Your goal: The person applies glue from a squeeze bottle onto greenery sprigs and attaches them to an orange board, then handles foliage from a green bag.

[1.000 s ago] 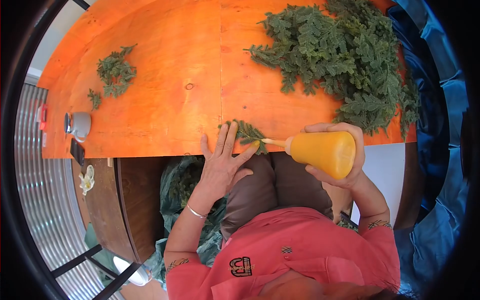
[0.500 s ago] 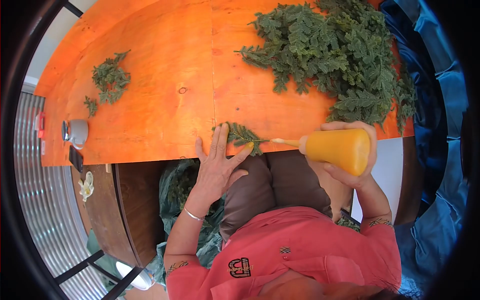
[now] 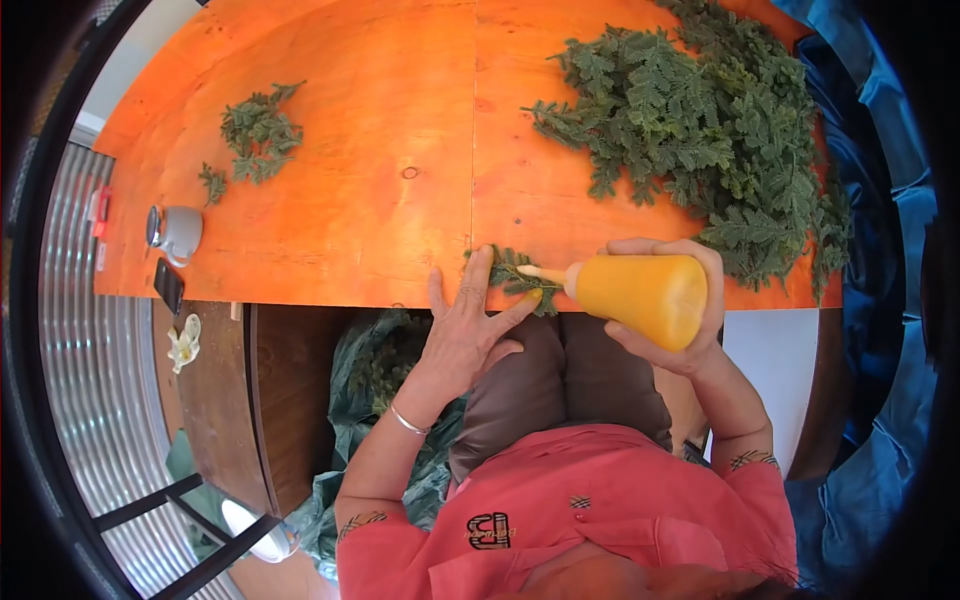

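My right hand (image 3: pixel 708 285) is wrapped round a yellow squeeze bottle (image 3: pixel 640 293), held on its side with its pale narrow nozzle pointing left. The nozzle tip is over a small green leafy sprig (image 3: pixel 510 268) at the table's near edge; whether it touches the leaves I cannot tell. With fingers spread, my left hand (image 3: pixel 465 325) lies across the left part of the sprig and hides some of it. There is yellow on the tip of its index finger.
A big heap of green sprigs (image 3: pixel 710 140) covers the right side of the orange table (image 3: pixel 380 230). Several small sprigs (image 3: pixel 258 132) lie far left, near a grey pot (image 3: pixel 180 235) and a dark phone (image 3: pixel 169 285). Below the edge hangs a green plastic bag (image 3: pixel 350 385).
The bottle has moved left relative to the sprig, so its nozzle now reaches over the leaves instead of the stem end. My left hand stays on the sprig. The whole view has shifted.
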Tool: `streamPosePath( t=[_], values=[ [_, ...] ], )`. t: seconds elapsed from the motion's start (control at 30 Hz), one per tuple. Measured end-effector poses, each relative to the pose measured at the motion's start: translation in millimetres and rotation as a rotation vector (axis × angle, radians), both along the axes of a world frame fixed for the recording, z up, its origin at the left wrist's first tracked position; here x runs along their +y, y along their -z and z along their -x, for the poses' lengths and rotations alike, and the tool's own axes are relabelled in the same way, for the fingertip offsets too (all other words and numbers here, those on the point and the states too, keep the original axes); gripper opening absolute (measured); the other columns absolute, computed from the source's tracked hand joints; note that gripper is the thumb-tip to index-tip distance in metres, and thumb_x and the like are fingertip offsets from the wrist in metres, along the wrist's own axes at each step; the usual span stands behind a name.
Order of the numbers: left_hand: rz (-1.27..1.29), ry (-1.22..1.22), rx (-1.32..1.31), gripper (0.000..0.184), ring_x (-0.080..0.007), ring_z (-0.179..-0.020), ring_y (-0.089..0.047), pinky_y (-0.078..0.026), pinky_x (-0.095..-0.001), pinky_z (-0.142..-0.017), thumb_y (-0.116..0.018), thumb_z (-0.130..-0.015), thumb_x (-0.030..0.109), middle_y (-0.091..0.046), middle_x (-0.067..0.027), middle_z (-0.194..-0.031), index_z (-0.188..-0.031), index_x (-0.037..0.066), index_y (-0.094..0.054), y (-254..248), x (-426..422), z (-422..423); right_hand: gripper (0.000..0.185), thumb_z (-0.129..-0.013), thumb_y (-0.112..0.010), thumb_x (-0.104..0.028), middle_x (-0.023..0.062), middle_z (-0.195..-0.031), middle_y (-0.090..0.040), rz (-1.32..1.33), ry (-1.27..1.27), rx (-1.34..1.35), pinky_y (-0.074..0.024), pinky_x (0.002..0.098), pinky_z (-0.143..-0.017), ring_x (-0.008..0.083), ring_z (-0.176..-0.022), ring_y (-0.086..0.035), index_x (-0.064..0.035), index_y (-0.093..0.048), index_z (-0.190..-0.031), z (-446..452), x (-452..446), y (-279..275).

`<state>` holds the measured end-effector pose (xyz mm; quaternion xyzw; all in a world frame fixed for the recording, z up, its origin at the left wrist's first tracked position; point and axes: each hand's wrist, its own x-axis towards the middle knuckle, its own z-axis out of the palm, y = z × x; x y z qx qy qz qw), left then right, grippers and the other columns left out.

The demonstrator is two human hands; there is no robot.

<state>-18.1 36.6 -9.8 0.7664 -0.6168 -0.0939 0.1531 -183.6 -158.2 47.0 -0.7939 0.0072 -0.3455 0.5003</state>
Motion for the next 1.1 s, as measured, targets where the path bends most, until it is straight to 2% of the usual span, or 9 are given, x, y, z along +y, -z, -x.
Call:
streamPosePath(
  t=[0.23,0.43,0.57,0.63,0.8,0.87,0.93,1.03,1.1],
  values=[
    [0.086,-0.007,0.02,0.059,-0.0374,-0.141,-0.029,-0.013,-0.0615,-0.109,-0.075,-0.076,0.03,-0.023,-0.0239,-0.152,-0.132,0.028,-0.056,-2,0,0,0.079,-0.069,-0.086,-0.008,0.0224,-0.122,-0.056,0.032,0.038,0.083,-0.052,0.0393,-0.09,0.0285,-0.109,-0.061,-0.0013,-0.033,-0.127,19,-4,-11],
    [0.249,-0.04,-0.01,0.042,-0.0341,-0.119,-0.051,-0.027,-0.0547,-0.102,-0.065,-0.071,0.003,-0.057,-0.0131,-0.121,-0.111,0.016,-0.067,0,38,-4,0.079,-0.07,-0.084,-0.008,0.024,-0.123,-0.055,-0.133,0.112,-0.002,-0.0509,0.0407,-0.091,0.0287,-0.107,-0.061,-0.001,-0.031,-0.128,56,-6,-28],
    [-0.19,-0.193,-0.174,0.024,-0.0363,-0.12,-0.049,-0.024,-0.0587,-0.106,-0.068,-0.07,0.002,-0.06,-0.0125,-0.116,-0.09,0.014,-0.073,-47,131,10,0.079,-0.07,-0.084,-0.012,0.0242,-0.123,-0.055,-0.192,0.179,-0.009,-0.0497,0.041,-0.092,0.0284,-0.107,-0.06,-0.001,-0.031,-0.129,91,-15,-20],
    [-0.288,-0.276,-0.242,0.025,-0.0408,-0.122,-0.047,-0.026,-0.0597,-0.105,-0.069,-0.074,0.002,-0.058,-0.017,-0.121,-0.098,0.01,-0.071,-58,140,7,0.079,-0.071,-0.083,-0.013,0.0242,-0.124,-0.054,-0.241,0.214,-0.031,-0.0492,0.0411,-0.093,0.0284,-0.107,-0.06,-0.0009,-0.031,-0.129,96,-17,-15],
    [0.277,-0.311,0.084,0.033,-0.0394,-0.103,-0.057,-0.044,-0.043,-0.091,-0.059,-0.082,-0.003,-0.061,-0.0221,-0.108,-0.115,0.0,-0.061,-58,15,-43,0.079,-0.072,-0.082,-0.013,0.0247,-0.124,-0.054,-0.313,0.233,-0.099,-0.049,0.0414,-0.093,0.0291,-0.108,-0.059,-0.0004,-0.03,-0.129,92,-20,-12],
    [0.511,-0.269,0.108,0.042,-0.0412,-0.103,-0.057,-0.046,-0.0443,-0.092,-0.057,-0.085,-0.003,-0.059,-0.0235,-0.118,-0.127,0.001,-0.054,-46,-63,-66,0.079,-0.072,-0.082,-0.013,0.025,-0.124,-0.053,-0.288,0.247,-0.096,-0.049,0.0421,-0.093,0.03,-0.109,-0.059,-0.0002,-0.029,-0.13,95,-20,-11],
    [0.682,-0.23,0.144,0.035,-0.0396,-0.105,-0.057,-0.047,-0.0421,-0.092,-0.058,-0.084,-0.002,-0.06,-0.0214,-0.12,-0.119,0.001,-0.059,-28,-131,-89,0.08,-0.072,-0.082,-0.013,0.0252,-0.124,-0.053,-0.283,0.261,-0.1,-0.049,0.0429,-0.094,0.0311,-0.11,-0.059,-0.0001,-0.029,-0.13,99,-22,-10],
    [0.617,0.087,0.122,0.025,-0.0314,-0.097,-0.063,-0.051,-0.0367,-0.08,-0.065,-0.083,-0.001,-0.066,-0.0168,-0.101,-0.109,0.001,-0.065,-2,-183,-123,0.08,-0.072,-0.082,-0.014,0.0254,-0.124,-0.053,-0.328,0.304,-0.12,-0.0492,0.0437,-0.094,0.0324,-0.11,-0.059,-0.0004,-0.029,-0.131,106,-26,-12],
    [0.537,0.069,-0.039,0.02,-0.0307,-0.085,-0.062,-0.05,-0.0372,-0.071,-0.067,-0.081,-0.001,-0.065,-0.0149,-0.089,-0.101,0.001,-0.066,-6,-178,-119,0.081,-0.072,-0.083,-0.016,0.0254,-0.124,-0.053,-0.382,0.349,-0.131,-0.0493,0.044,-0.094,0.0329,-0.11,-0.06,-0.0008,-0.029,-0.131,111,-29,-13]
  ],
)
